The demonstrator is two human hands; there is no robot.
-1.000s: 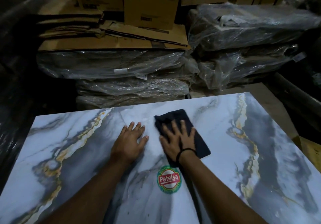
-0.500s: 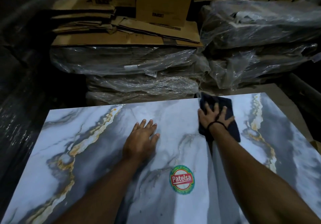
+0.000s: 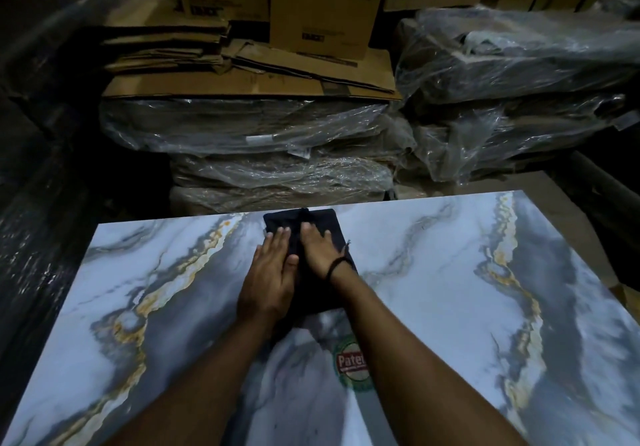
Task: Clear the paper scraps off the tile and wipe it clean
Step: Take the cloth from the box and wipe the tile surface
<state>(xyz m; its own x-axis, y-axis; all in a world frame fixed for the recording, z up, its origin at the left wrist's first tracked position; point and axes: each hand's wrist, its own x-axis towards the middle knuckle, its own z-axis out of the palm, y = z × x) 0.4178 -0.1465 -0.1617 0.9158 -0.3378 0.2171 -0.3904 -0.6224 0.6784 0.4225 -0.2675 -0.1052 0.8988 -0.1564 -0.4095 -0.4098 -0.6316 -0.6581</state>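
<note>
Two hands: both of mine lie flat, palms down, side by side at the centre of the frame, near the far edge of the tile (image 3: 433, 272).
Left hand (image 3: 268, 279): fingers straight and together, spread open and gripping nothing; the fingertips rest on the near left part of the cloth, the heel of the palm over the tile.
Right hand (image 3: 320, 250): also flat and open, fingers extended, pressing down on the cloth rather than pinching it; a dark band (image 3: 337, 265) circles my wrist.
Cloth (image 3: 323, 218): dark, folded to a rough rectangle, lying on the tile just inside its far edge, centre of the frame, under both hands.
Tile: large glossy slab, white and grey marbling with gold veins, filling the lower half of the frame.
Sticker (image 3: 349, 364): round, red and green, on the tile at lower centre, partly hidden by my right forearm; only "Pate" is readable.
Paper scraps: I cannot make any out on the visible surface.
Behind the tile: plastic-wrapped stacks (image 3: 249, 147) across the middle of the frame, flattened cardboard (image 3: 242, 82) on top of them, and cardboard boxes (image 3: 325, 12) along the upper edge.
Light: dim, edges of the frame nearly black.
</note>
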